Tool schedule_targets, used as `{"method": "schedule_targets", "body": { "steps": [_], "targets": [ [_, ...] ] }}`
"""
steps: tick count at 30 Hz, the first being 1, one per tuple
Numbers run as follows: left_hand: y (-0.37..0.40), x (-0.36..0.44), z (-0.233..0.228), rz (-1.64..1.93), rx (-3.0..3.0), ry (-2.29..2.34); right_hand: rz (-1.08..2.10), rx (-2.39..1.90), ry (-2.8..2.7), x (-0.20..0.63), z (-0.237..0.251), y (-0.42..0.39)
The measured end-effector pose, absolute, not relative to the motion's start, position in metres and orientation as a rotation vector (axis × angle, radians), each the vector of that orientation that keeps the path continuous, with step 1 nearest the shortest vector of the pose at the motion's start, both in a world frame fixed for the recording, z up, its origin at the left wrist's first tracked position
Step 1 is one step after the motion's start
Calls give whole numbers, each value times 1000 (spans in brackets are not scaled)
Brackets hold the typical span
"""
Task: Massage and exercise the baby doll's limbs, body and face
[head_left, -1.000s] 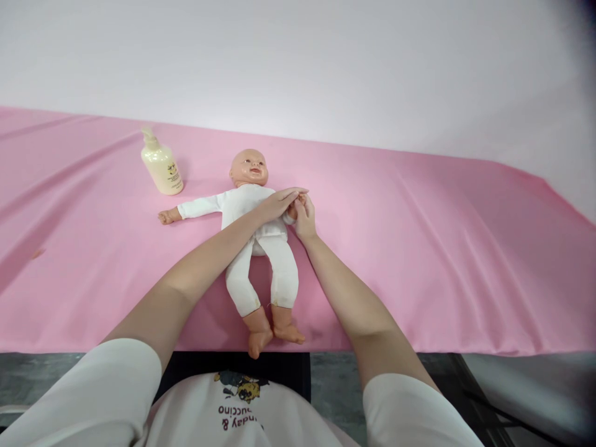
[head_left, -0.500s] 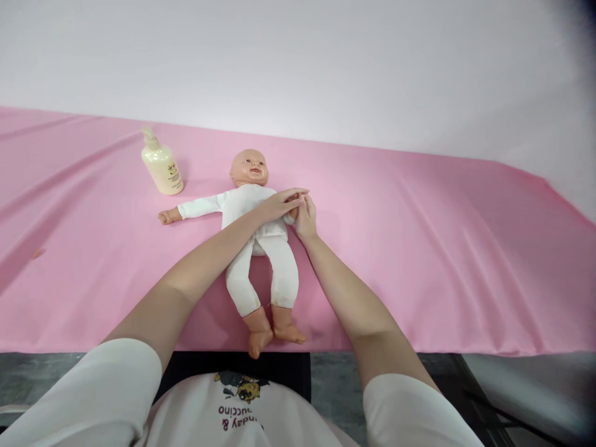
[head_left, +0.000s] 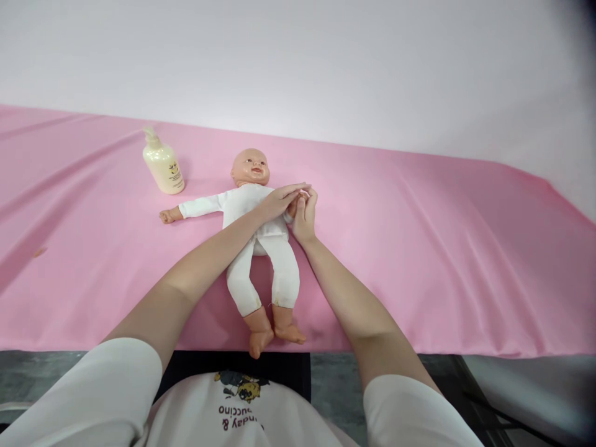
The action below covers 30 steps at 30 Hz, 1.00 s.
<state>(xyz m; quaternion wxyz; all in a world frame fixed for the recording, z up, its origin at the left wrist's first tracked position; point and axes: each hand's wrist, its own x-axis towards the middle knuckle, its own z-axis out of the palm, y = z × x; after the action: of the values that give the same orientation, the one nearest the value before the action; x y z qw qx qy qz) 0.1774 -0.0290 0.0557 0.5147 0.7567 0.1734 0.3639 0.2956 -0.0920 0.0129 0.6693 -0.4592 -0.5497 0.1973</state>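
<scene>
A baby doll [head_left: 261,248] in a white suit lies face up on the pink sheet [head_left: 442,248], head away from me, feet at the near edge. One doll arm stretches out to the left. My left hand [head_left: 279,200] reaches across the doll's chest and lies on its other arm. My right hand [head_left: 305,217] holds that arm's small hand from the right side. The two hands touch each other, and the doll's hand is mostly hidden between them.
A cream pump bottle [head_left: 162,164] stands on the sheet to the left of the doll's head. A plain pale wall rises behind the table. Grey floor shows below the sheet's near edge.
My right hand's fingers have stretched slightly upward around the doll's hand. The left hand and the doll have barely moved.
</scene>
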Motion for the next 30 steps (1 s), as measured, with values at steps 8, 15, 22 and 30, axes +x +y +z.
{"method": "schedule_targets", "body": {
  "steps": [8, 15, 22, 30],
  "targets": [
    [-25, 181, 50, 844, 1793, 473, 422, -1012, -1296, 307, 3, -86],
    [-24, 181, 53, 934, 1727, 606, 453, -1047, -1336, 304, 5, -87],
    [-34, 181, 60, 983, 1520, 639, 511, -1065, -1314, 299, 13, -88],
    [-36, 180, 63, 995, 1531, 721, 529, -1045, -1304, 301, 12, -88]
  ]
}}
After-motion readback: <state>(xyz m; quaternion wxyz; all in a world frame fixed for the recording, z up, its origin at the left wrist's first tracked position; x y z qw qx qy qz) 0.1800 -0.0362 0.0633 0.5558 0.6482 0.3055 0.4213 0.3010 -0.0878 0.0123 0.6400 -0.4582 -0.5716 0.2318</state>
